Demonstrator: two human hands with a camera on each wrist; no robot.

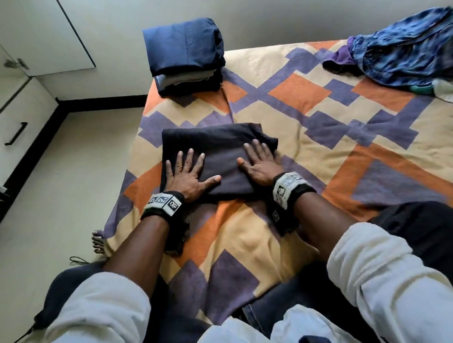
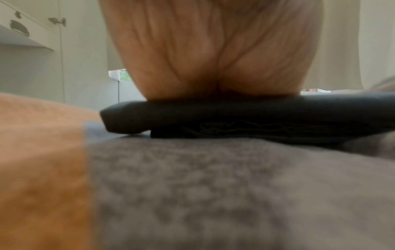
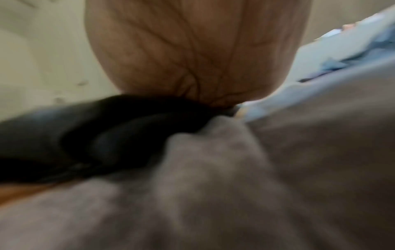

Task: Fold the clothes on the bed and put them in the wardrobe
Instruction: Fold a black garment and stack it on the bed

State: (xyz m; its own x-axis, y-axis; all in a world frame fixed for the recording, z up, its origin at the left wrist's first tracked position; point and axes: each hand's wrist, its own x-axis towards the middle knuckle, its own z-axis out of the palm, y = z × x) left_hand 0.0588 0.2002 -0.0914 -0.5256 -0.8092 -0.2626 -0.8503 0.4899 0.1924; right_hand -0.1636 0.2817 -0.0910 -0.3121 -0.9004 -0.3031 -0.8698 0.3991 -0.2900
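Folded dark charcoal cloth garment [image 1: 219, 155]: centre of the geometric orange-purple-cream bedspread [image 1: 325, 143]; left hand [image 1: 190, 173] and right hand [image 1: 259, 163] flat on it, fingers splayed, gripping nothing; advice: press outward evenly; navy-topped folded stack [image 1: 185, 56] at 12 o'clock; unfolded blue patterned heap [image 1: 412, 48] at 2 o'clock.

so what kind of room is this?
Most likely a home bedroom: a bed with a patterned blanket, a stack of folded clothes and an unfolded heap on it, and white wardrobe doors alongside.
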